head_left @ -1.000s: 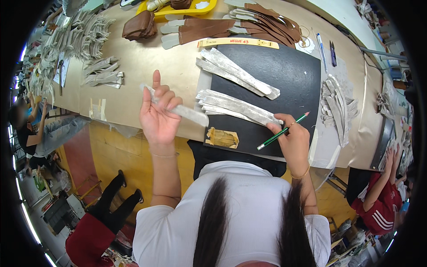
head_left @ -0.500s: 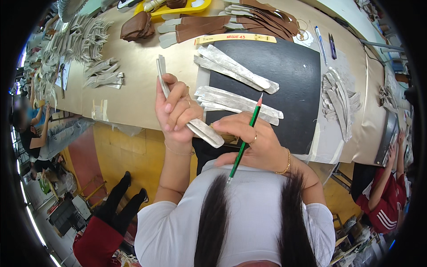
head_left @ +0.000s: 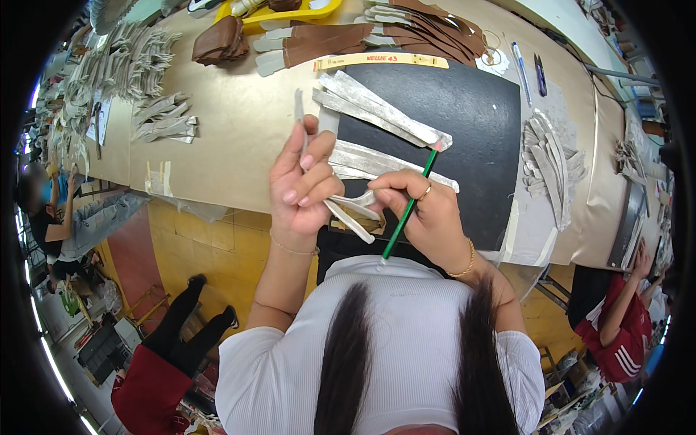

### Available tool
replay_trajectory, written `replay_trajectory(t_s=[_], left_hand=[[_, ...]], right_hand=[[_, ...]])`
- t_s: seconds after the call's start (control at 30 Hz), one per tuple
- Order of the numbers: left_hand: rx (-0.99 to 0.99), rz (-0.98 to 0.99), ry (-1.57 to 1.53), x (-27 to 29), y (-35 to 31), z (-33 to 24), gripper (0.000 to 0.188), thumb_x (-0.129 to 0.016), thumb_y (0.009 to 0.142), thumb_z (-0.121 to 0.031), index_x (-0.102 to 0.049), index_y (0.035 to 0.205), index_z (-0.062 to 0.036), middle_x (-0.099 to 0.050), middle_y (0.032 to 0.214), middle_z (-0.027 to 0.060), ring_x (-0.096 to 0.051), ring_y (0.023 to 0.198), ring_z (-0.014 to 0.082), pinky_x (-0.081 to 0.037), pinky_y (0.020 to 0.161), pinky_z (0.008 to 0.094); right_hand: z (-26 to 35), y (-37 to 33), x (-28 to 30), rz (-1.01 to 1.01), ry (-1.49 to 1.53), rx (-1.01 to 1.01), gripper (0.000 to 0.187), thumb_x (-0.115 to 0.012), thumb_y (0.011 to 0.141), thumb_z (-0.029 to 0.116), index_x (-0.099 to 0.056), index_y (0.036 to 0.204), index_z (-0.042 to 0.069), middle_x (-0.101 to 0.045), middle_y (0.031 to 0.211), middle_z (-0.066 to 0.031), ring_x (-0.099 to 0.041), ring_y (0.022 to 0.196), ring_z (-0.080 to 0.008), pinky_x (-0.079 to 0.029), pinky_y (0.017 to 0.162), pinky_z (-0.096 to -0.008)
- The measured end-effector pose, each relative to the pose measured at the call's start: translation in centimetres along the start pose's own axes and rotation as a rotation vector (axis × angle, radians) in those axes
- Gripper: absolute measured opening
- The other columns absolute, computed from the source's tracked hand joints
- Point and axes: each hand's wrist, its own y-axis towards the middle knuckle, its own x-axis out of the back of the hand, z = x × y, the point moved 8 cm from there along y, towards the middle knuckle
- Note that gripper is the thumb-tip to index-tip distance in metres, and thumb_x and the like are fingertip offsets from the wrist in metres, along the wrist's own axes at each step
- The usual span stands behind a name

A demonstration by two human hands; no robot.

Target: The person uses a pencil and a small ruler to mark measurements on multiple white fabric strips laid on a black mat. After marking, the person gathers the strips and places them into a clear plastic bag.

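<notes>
My left hand [head_left: 303,177] is closed around a few thin grey-white leather strips [head_left: 351,222], held up over the table's near edge. Their far ends stick up past my index finger, and the near ends fan apart below my palm. With thumb and forefinger, my right hand [head_left: 435,221] pinches the end of one strip, bending it away from the others. A green pencil [head_left: 398,235] slants through the same hand, its pinkish point upward. Just beyond, two bundles of similar strips, an upper bundle [head_left: 384,112] and a lower bundle [head_left: 370,162], lie on a black board [head_left: 475,109].
A yellow ruler-like strip [head_left: 384,61] lies along the board's far edge. Brown leather pieces [head_left: 319,45] and a yellow tray [head_left: 315,10] are behind it. Pens [head_left: 540,76] and more grey strips [head_left: 549,170] lie right, strip piles [head_left: 165,119] left. Other people work at both sides.
My right hand has closed its thumb and forefinger on a strip end and pulled it apart from the bundle. My left hand has shifted slightly right, turning the strips edge-on.
</notes>
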Motion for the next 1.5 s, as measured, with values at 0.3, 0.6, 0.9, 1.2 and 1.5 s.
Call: replay_trajectory(t_s=[0.3, 0.6, 0.9, 1.2, 1.5], left_hand=[[-0.027, -0.153, 0.248, 1.8, 0.4, 0.6, 0.031, -0.047, 0.110, -0.032, -0.052, 0.134, -0.0128, -0.059, 0.102, 0.0078, -0.061, 0.103, 0.0233, -0.052, 0.090, 0.0437], [0.037, -0.350, 0.286, 2.9, -2.2, 0.2, 0.043, -0.048, 0.109, -0.038, -0.045, 0.145, -0.0153, -0.056, 0.129, 0.0184, -0.053, 0.130, 0.0393, -0.046, 0.109, 0.0590], [0.099, -0.255, 0.481, 2.9, -2.7, 0.3, 0.052, -0.056, 0.104, -0.008, -0.035, 0.151, -0.0122, -0.055, 0.133, 0.0200, -0.053, 0.134, 0.0389, -0.049, 0.110, 0.0578], [0.090, -0.252, 0.578, 2.7, -2.7, 0.5, 0.075, -0.068, 0.088, 0.010, -0.034, 0.152, -0.0103, -0.054, 0.138, 0.0227, -0.059, 0.129, 0.0340, -0.055, 0.105, 0.0428], [0.314, -0.140, 0.479, -0.2, -6.6, -0.9, 0.108, -0.074, 0.074, 0.013, -0.013, 0.161, -0.0006, -0.064, 0.122, 0.0302, -0.072, 0.095, 0.0324, -0.061, 0.083, 0.0356]], right_hand=[[1.6, 1.0, 0.7, -0.087, -0.126, 0.210, 0.021, -0.072, 0.088, -0.003, -0.067, 0.107, 0.002, -0.069, 0.093, -0.0117, -0.071, 0.082, -0.0234, -0.057, 0.072, -0.0337], [0.3, 1.1, 2.6, -0.097, -0.140, 0.036, 0.015, -0.072, 0.091, 0.002, -0.071, 0.106, 0.001, -0.070, 0.086, -0.0086, -0.071, 0.072, -0.0173, -0.055, 0.065, -0.0284], [0.8, 0.8, 2.3, -0.052, -0.072, 0.013, 0.014, -0.073, 0.093, 0.003, -0.070, 0.105, -0.003, -0.073, 0.089, -0.0073, -0.072, 0.075, -0.0123, -0.057, 0.066, -0.0232], [1.6, 0.7, 2.1, -0.012, -0.086, 0.142, 0.012, -0.074, 0.090, 0.000, -0.071, 0.102, 0.000, -0.073, 0.093, -0.0077, -0.073, 0.082, -0.0148, -0.057, 0.073, -0.0274], [4.3, 5.6, 9.0, -0.255, -0.304, 0.282, 0.013, -0.072, 0.089, 0.002, -0.071, 0.102, 0.002, -0.072, 0.090, -0.0082, -0.071, 0.083, -0.0172, -0.055, 0.074, -0.0281]])
